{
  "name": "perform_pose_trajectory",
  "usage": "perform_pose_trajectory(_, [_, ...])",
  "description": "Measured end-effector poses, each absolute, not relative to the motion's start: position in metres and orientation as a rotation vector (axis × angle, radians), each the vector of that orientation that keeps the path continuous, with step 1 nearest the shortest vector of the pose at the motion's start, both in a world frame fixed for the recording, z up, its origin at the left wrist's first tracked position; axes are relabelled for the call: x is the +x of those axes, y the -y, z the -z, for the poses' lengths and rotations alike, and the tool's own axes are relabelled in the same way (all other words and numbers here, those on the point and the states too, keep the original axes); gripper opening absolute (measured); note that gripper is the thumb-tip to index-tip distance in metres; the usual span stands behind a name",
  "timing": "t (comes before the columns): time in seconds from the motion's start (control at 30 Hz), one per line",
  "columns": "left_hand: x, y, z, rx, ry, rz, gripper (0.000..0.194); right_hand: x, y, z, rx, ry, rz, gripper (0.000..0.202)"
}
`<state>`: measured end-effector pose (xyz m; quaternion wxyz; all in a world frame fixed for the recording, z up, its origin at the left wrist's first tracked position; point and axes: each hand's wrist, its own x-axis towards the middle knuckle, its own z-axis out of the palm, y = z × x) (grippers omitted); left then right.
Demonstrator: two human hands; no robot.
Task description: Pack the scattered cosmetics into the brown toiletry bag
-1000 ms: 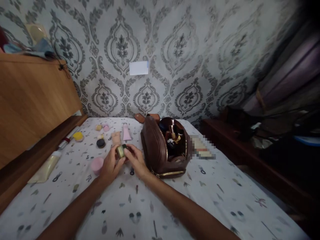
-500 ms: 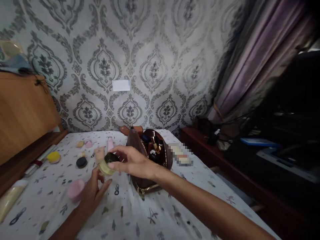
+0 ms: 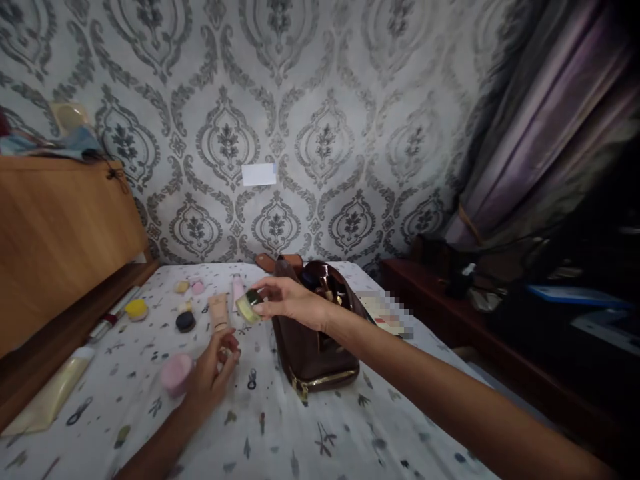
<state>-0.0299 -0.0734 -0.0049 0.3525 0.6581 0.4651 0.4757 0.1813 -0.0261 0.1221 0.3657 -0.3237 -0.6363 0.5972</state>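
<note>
A small jar with pale yellow-green contents and a dark lid (image 3: pixel 247 307) is held tilted above the bed by my right hand (image 3: pixel 295 303), which grips it by the lid end. My left hand (image 3: pixel 217 363) is lower and to the left, apart from the jar, its fingers loosely curled with a gap to the thumb and nothing visible in them. Just beyond it lies a beige tube (image 3: pixel 219 311); a pink round container (image 3: pixel 177 375) is at its left. Behind my right forearm stands an unzipped brown bag (image 3: pixel 310 353) with several cosmetics inside, partly hidden by the arm.
On the patterned sheet are a pink tube (image 3: pixel 237 287), a black-lidded jar (image 3: pixel 185 322), a yellow-lidded jar (image 3: pixel 136 309) and a large cream tube (image 3: pixel 55 393). A wooden headboard (image 3: pixel 70 233) borders the left; a dark red ledge (image 3: pixel 405 283) runs along the right.
The jar has moved up and right in my right hand, away from my left hand, which was at it before. The whole view has shifted slightly.
</note>
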Motion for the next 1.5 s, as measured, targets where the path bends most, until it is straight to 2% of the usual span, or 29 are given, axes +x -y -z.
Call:
perform_pose_trajectory(0.1, [-0.024,0.075,0.001,1.494,-0.962,-1.271,0.044,0.179,0.028,-0.122,-0.859,1.854,-1.293,0.04])
perform_pose_trajectory(0.2, [-0.014,0.079,-0.014,1.175,-0.678,-1.271,0.05,0.175,0.036,-0.126,-0.834,2.101,-0.996,0.039])
perform_pose_trajectory(0.3, [-0.005,0.084,-0.036,0.99,-0.515,-1.244,0.042,0.169,0.048,-0.133,-0.815,2.239,-0.709,0.04])
perform_pose_trajectory(0.4, [0.002,0.084,-0.056,0.909,-0.455,-1.237,0.038,0.167,0.057,-0.139,-0.872,2.208,-0.592,0.03])
perform_pose_trajectory(0.53, [0.009,0.079,-0.068,0.786,-0.439,-1.217,0.035,0.177,0.057,-0.138,-0.833,2.1,-0.686,0.036])
perform_pose_trajectory(0.73, [0.033,0.079,-0.077,0.7,-0.43,-1.085,0.043,0.202,0.053,-0.133,-0.617,1.923,-1.192,0.05])
perform_pose_trajectory(0.87, [0.05,0.082,-0.08,0.66,-0.44,-1.074,0.051,0.211,0.057,-0.133,-0.572,1.805,-1.34,0.049])
perform_pose_trajectory(1.17, [0.06,0.086,-0.082,0.657,-0.354,-1.053,0.046,0.21,0.061,-0.123,-0.52,1.563,-1.492,0.048])
perform_pose_trajectory(1.4, [0.056,0.085,-0.083,0.729,-0.351,-1.082,0.033,0.2,0.065,-0.121,-0.607,1.427,-1.399,0.047])
perform_pose_trajectory(1.5, [0.055,0.085,-0.084,0.716,-0.336,-1.071,0.034,0.2,0.065,-0.119,-0.62,1.463,-1.391,0.049])
